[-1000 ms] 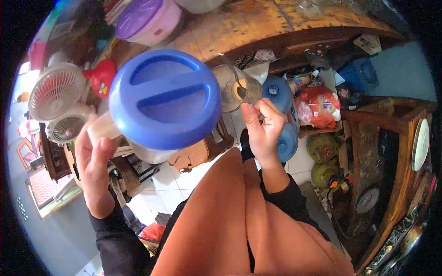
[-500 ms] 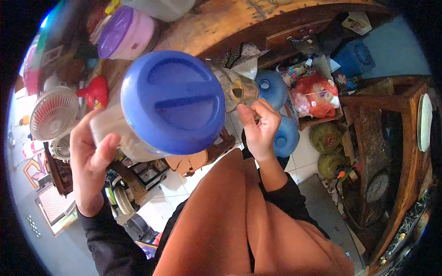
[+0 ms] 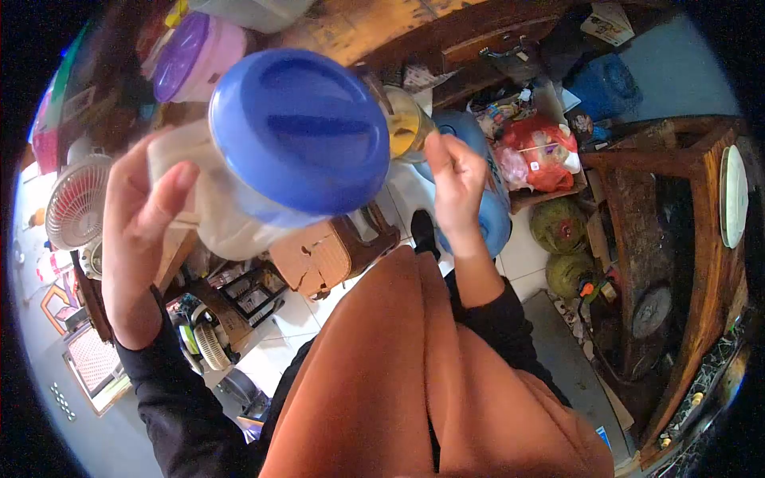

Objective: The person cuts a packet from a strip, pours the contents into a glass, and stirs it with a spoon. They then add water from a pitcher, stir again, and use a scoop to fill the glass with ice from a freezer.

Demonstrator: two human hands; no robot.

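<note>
A translucent plastic pitcher (image 3: 231, 211) with a large round blue lid (image 3: 299, 131) is held up and tilted in front of me. My left hand (image 3: 143, 223) is closed around its handle side, thumb toward me. Beyond the lid's right edge, a clear glass mug (image 3: 409, 126) shows an amber tint inside. My right hand (image 3: 460, 179) pinches the mug at its near side, by the handle. The lid hides the mug's left part and the pitcher's far side.
A wooden table (image 3: 339, 32) carries a pink tub with a purple lid (image 3: 179, 60). Blue water jugs (image 3: 488, 227), green gas cylinders (image 3: 560, 227) and a box with a red plastic bag (image 3: 542, 163) stand on the right. A fan (image 3: 78, 203) is at left, a wooden cabinet (image 3: 705, 167) far right.
The pitcher has risen and tipped further, its lid shifting upward in view. My right hand and the mug have moved slightly up, and the mug now looks more amber inside.
</note>
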